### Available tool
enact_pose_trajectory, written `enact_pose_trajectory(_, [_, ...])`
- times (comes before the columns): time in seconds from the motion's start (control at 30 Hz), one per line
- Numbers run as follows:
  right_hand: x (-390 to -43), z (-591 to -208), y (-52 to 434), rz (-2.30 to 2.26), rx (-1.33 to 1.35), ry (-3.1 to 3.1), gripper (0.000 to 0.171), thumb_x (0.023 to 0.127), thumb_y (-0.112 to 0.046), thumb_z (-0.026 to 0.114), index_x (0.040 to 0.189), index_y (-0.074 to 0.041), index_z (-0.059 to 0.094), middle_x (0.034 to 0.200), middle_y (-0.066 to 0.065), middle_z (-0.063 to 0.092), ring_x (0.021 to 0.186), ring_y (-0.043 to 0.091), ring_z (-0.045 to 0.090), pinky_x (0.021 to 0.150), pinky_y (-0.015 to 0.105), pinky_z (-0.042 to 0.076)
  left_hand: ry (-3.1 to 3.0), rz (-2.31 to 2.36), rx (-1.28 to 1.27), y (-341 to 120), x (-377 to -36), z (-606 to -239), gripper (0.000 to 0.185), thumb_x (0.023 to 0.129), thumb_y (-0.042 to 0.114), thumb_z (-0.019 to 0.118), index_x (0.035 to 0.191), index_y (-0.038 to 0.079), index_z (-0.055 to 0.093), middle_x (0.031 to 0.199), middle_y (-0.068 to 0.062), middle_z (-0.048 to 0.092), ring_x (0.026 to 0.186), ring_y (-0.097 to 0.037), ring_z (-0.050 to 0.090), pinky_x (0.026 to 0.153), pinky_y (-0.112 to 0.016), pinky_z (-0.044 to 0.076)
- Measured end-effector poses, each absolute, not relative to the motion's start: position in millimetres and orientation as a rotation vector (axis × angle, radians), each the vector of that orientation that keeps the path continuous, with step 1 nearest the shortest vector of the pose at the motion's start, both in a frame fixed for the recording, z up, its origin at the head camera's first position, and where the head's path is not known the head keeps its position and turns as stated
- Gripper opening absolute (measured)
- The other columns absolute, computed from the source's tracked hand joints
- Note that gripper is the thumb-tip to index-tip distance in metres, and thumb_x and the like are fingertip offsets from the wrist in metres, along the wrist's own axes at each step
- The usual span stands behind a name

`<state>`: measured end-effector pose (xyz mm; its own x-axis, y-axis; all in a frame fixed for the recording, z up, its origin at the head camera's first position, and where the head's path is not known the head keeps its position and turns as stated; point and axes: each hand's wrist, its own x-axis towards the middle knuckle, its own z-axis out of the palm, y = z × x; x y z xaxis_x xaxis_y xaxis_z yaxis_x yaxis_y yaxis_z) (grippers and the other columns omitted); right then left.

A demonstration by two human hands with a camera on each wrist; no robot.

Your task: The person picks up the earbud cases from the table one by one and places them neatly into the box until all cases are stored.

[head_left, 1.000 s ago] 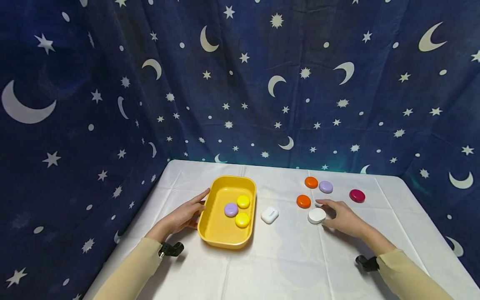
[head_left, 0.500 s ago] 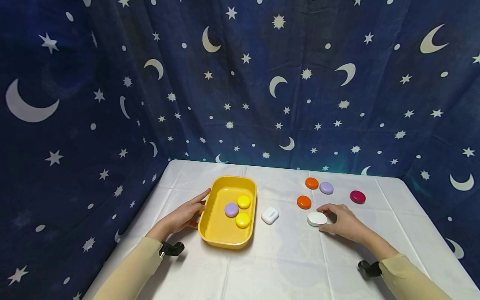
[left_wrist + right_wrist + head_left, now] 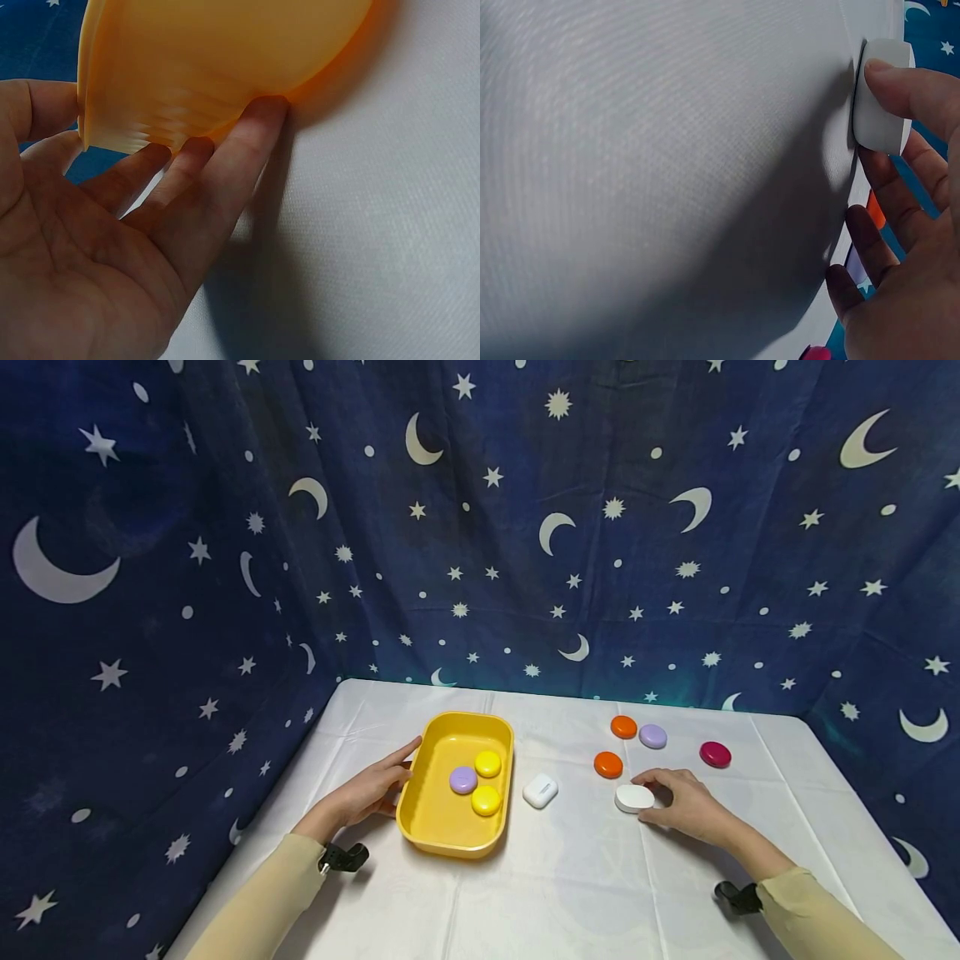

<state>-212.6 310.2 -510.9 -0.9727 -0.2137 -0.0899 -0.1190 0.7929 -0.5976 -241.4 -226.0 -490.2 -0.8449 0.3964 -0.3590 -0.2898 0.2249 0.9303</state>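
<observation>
A yellow tray [image 3: 455, 842] stands on the white table, holding two yellow discs [image 3: 486, 800] and a lilac disc [image 3: 462, 780]. At its left side, my left hand [image 3: 367, 792] rests its fingertips against the outer wall. The left wrist view shows these fingers [image 3: 251, 135] fairly straight, touching the wall from outside. To the right, my right hand [image 3: 686, 806] pinches a small white oval block [image 3: 634, 798] between thumb and fingers. In the right wrist view, the thumb lies on the side of the white block [image 3: 881, 120], which is right at the tablecloth.
A white rounded case [image 3: 540, 790] with a small label lies between tray and right hand. Beyond that hand lie two orange discs [image 3: 608, 765], another lilac disc [image 3: 652, 737] and a crimson disc [image 3: 716, 754]. A dark blue star-and-moon curtain [image 3: 510, 568] surrounds the table's back and sides.
My right fingers have closed on the white oval block, which has turned a little and shifted slightly towards me. The left hand and the tray stay where they were.
</observation>
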Motion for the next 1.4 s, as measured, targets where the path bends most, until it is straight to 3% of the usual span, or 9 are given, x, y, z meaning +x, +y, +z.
enact_pose_trajectory(0.5, [-219.7,-480.5,288.3,-1.028,-0.405,2.914,0.045,0.081,-0.03,0.087,0.121,-0.018,0.071,0.111,0.001,0.066,0.119,0.033,0.044,0.094,0.057,0.041,1.99,1.663,0.071,-227.1,-240.8,-487.6,0.07,0.103,0.016,0.048,0.163,0.04,0.023,0.168,-0.011,0.02,0.106,-0.029,0.06,0.073,-0.041,0.06])
enact_pose_trajectory(0.67, [-225.7,-464.6,261.8,-1.103,-0.497,2.889,0.042,0.082,-0.031,0.087,0.12,-0.023,0.072,0.116,-0.001,0.067,0.12,0.032,0.045,0.094,0.056,0.041,1.995,1.66,0.073,-227.2,-240.9,-486.6,0.069,0.103,0.016,0.048,0.163,0.04,0.022,0.168,-0.01,0.021,0.105,-0.028,0.061,0.072,-0.041,0.06])
enact_pose_trajectory(0.8, [-232.7,-455.4,237.2,-1.131,-0.575,2.864,0.04,0.082,-0.031,0.086,0.12,-0.029,0.072,0.119,-0.005,0.067,0.121,0.031,0.046,0.097,0.057,0.04,1.985,1.656,0.08,-227.0,-241.8,-486.0,0.07,0.103,0.016,0.048,0.164,0.039,0.021,0.165,-0.013,0.027,0.101,-0.028,0.062,0.072,-0.041,0.06])
enact_pose_trajectory(1.1, [-247.9,-432.8,174.5,-1.05,-0.692,2.833,0.043,0.082,-0.033,0.085,0.123,-0.031,0.072,0.115,-0.012,0.066,0.12,0.022,0.046,0.098,0.05,0.043,1.968,1.664,0.086,-227.8,-243.8,-485.8,0.07,0.103,0.015,0.048,0.164,0.038,0.021,0.159,-0.017,0.035,0.104,-0.028,0.061,0.074,-0.041,0.06])
enact_pose_trajectory(1.4, [-265.8,-427.5,116.2,-0.91,-0.815,2.781,0.041,0.081,-0.033,0.086,0.121,-0.032,0.073,0.12,-0.013,0.065,0.118,0.016,0.045,0.1,0.044,0.041,1.953,1.682,0.085,-227.4,-243.3,-486.6,0.068,0.105,0.018,0.048,0.164,0.037,0.021,0.136,-0.021,0.054,0.104,-0.028,0.063,0.073,-0.042,0.061])
